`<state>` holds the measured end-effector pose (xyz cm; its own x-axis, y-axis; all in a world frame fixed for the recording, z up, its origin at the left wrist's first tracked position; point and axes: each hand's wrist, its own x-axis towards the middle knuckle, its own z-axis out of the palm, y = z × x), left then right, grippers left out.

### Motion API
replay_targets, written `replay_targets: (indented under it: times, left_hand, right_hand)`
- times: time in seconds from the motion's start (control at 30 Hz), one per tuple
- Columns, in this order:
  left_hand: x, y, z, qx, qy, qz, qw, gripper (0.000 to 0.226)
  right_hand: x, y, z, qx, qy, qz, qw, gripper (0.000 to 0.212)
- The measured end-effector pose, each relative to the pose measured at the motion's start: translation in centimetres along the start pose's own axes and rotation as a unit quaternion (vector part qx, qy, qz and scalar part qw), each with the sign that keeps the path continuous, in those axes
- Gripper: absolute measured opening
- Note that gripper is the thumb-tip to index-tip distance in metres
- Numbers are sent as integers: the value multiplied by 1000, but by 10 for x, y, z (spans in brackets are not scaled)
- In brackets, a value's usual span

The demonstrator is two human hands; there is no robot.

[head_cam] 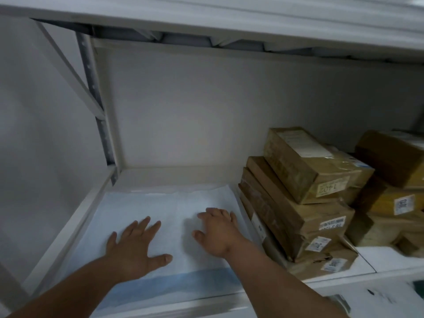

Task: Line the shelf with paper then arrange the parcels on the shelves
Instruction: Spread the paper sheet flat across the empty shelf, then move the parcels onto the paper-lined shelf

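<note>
The left hand (135,246) lies flat, fingers (143,223) spread, palm down on the pale blue paper (128,207) lining the white shelf (75,223). The right hand (218,232) presses nearby, fingers slightly bent, grasping nothing. Right of the paper, taped brown parcels (298,203) with white labels sit stacked.

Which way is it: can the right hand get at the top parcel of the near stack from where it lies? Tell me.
Probably yes. The right hand lies flat on the paper, just beside the stack, and the top parcel sits uncovered with open space above.
</note>
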<state>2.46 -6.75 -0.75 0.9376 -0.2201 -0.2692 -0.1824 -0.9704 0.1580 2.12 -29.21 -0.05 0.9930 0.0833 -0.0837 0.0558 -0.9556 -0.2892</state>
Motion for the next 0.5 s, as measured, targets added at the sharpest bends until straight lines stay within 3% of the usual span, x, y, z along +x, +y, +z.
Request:
replay_targets:
  times: [0.07, 0.23, 0.4, 0.5]
  left_hand:
    - [5, 16, -7, -27, 35, 18, 999, 101]
    - [12, 65, -27, -196, 123, 69, 970, 75]
    - [4, 124, -41, -359, 128, 110, 918, 56]
    - [-7, 156, -45, -450, 99, 127, 879, 51]
  right_hand:
    - [-4, -5, -15, 14, 46, -16, 999, 54]
    - [-32, -13, -65, 119, 208, -83, 967, 33]
    - [-71, -16, -120, 126, 414, -168, 886, 22]
    - [-90, 0, -149, 77, 544, -154, 821, 25]
